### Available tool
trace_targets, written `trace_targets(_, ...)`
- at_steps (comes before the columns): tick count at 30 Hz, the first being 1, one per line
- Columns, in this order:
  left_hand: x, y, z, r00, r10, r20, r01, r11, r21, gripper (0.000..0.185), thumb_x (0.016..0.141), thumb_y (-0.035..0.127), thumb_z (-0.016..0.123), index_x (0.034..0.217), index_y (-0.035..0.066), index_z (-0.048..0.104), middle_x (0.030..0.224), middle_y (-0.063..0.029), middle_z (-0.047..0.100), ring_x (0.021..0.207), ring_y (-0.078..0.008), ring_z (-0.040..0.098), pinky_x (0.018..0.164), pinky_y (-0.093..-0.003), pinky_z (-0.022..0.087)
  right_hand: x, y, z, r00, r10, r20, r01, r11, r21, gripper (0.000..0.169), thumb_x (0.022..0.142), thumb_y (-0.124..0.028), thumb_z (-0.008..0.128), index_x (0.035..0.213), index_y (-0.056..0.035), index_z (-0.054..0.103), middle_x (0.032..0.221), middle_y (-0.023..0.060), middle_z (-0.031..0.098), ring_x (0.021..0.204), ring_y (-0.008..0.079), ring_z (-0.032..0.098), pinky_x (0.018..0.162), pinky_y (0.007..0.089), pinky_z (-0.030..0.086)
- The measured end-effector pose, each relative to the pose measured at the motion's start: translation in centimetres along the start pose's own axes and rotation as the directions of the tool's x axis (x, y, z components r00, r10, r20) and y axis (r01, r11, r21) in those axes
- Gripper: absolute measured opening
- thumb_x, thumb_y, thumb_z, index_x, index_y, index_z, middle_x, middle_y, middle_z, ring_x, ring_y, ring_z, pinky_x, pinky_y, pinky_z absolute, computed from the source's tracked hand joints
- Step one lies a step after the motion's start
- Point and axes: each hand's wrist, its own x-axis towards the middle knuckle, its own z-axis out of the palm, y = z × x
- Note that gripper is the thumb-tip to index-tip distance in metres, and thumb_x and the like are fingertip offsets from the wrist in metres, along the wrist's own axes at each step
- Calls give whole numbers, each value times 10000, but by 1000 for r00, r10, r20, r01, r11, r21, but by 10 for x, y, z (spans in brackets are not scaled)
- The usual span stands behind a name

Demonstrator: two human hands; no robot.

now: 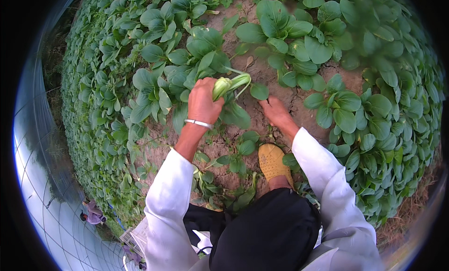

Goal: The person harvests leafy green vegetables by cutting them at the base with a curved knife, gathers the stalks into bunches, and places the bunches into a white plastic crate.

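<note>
My left hand [205, 100], with a silver bangle at its wrist, is closed around leafy green plants. Their pale green stalks [228, 84] stick out on its right side, and the broad leaves hang below and behind them. My right hand [277, 112] is low over the cracked brown soil [280, 92], just right of the stalks, with its fingers partly curled beside a single round leaf [259, 91]. Whether it holds anything is hidden. Small leafy plants [242, 152] grow between my arms.
Dense leafy greens [345, 106] grow on both sides and ahead. My yellow shoe [275, 164] rests on the soil. Light plastic crates [135, 236] stand at the lower left; beyond them a person [94, 215] is bent over near the greenhouse wall [59, 215].
</note>
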Motion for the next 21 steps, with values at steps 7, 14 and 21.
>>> trace_targets(7, -48, -2, -60, 803, -304, 513, 569, 133, -812, 213, 774, 68, 764, 967, 35, 680, 877, -8, 687, 758, -104, 644, 704, -256, 523, -66, -61, -29, 922, -343, -180, 385, 761, 522, 312, 910, -320, 669, 1037, -38, 629, 648, -28, 539, 409, 48, 441, 379, 193, 346)
trace_targets(14, -81, -16, -67, 767, -345, 541, 601, 91, -794, 212, 772, 58, 757, 968, 33, 678, 873, -10, 688, 750, -99, 640, 694, -253, 518, -57, -94, -3, 905, -389, 175, 256, 824, 506, 329, 887, -291, 702, 1082, -43, 610, 707, 0, 582, 466, 47, 524, 376, 179, 335)
trace_targets(21, -108, -32, -72, 822, -533, 202, 463, 417, -782, 169, 755, -15, 717, 913, 27, 675, 830, -2, 660, 725, -87, 608, 672, -237, 494, -44, -62, -25, 885, -465, -40, 463, 885, -46, 369, 831, -244, 755, 1052, 24, 630, 781, 23, 639, 549, 113, 617, 456, 237, 435)
